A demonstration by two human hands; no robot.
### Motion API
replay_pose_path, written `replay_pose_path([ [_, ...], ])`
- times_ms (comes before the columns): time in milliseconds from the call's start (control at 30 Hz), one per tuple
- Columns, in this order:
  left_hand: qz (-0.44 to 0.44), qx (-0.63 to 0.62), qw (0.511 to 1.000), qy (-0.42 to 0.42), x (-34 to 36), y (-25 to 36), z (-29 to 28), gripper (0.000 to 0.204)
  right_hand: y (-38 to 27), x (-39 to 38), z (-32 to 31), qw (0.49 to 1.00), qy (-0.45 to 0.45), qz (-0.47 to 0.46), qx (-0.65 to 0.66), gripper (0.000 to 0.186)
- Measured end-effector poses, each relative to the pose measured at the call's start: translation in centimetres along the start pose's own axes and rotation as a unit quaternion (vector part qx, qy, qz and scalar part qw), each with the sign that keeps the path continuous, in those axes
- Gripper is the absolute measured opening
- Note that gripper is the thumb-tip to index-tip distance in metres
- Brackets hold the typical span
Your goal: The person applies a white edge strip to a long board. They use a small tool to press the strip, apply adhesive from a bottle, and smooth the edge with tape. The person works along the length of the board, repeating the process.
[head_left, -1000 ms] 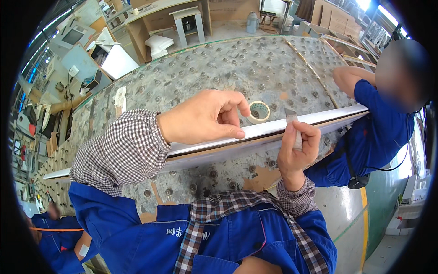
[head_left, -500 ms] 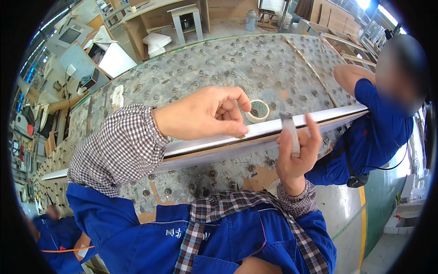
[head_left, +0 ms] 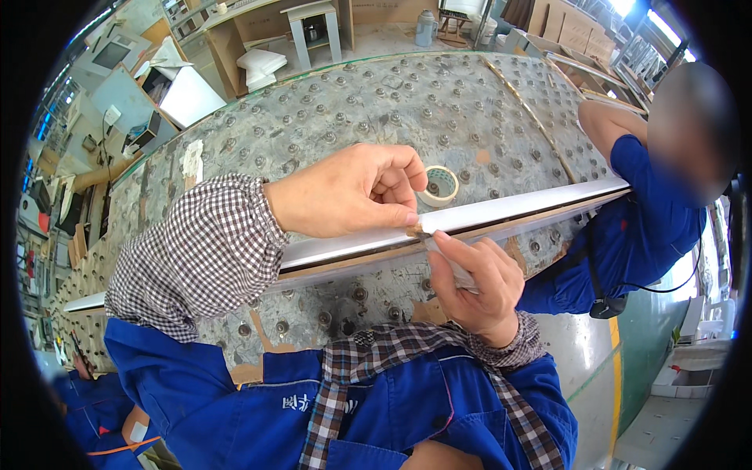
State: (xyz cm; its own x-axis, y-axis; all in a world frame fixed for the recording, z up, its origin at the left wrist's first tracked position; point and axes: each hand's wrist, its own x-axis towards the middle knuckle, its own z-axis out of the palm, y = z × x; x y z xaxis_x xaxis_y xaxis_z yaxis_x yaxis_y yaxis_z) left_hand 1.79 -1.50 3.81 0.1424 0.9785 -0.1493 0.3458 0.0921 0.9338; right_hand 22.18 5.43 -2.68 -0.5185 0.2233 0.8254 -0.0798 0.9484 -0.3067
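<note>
A long, narrow panel [head_left: 540,198] with a white face and a brown lower edge lies across the table in front of me. My left hand [head_left: 352,192] is over the panel, thumb and forefinger pinching a small brownish piece [head_left: 413,230] at its edge. My right hand [head_left: 482,283] is closed around a small tool [head_left: 460,276] with a pale, wrapped-looking handle and a dark flat tip. The tip meets the brownish piece just below my left fingertips. Fingers hide much of the handle.
A roll of cream tape [head_left: 439,202] lies just beyond the panel. The grey table [head_left: 313,125] is studded with many ball rollers. Another person in blue [head_left: 666,211] stands at the panel's right end. A crumpled white scrap [head_left: 193,159] lies far left.
My right hand has moved left and down, bringing the tool's tip from above the panel to the brownish piece. My left hand stays nearly in place, still pinching.
</note>
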Motion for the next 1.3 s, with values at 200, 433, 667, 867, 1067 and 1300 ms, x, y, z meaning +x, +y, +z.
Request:
replay_pose_path([
  [200, 0.003, -0.064, 0.998, -0.005, 0.2, -0.5, -0.2, 0.022, -0.4, -0.2, 0.9, 0.998, 0.050, 0.035, -0.023, 0.033],
  [433, 0.013, -0.064, 0.998, -0.009, 0.4, -0.9, -0.3, 0.022, -0.9, -0.2, 0.7, 0.999, 0.030, 0.022, 0.001, 0.031],
  [667, 0.012, -0.075, 0.997, -0.007, 0.3, -0.8, -0.2, 0.022, -0.9, -0.1, 1.0, 0.998, 0.042, 0.036, 0.006, 0.031],
  [867, 0.015, -0.066, 0.998, -0.008, 0.1, -1.1, 0.0, 0.024, -0.9, -0.2, 1.0, 0.998, 0.038, 0.039, -0.012, 0.033],
  [1067, 0.017, -0.064, 0.998, -0.012, 0.2, -1.2, 0.0, 0.024, -1.2, -0.4, 1.2, 0.998, 0.041, 0.034, -0.029, 0.034],
  [1300, 0.025, -0.079, 0.996, -0.022, 0.3, -1.7, -0.4, 0.023, -1.4, -0.1, 1.6, 0.999, 0.026, 0.019, -0.025, 0.033],
])
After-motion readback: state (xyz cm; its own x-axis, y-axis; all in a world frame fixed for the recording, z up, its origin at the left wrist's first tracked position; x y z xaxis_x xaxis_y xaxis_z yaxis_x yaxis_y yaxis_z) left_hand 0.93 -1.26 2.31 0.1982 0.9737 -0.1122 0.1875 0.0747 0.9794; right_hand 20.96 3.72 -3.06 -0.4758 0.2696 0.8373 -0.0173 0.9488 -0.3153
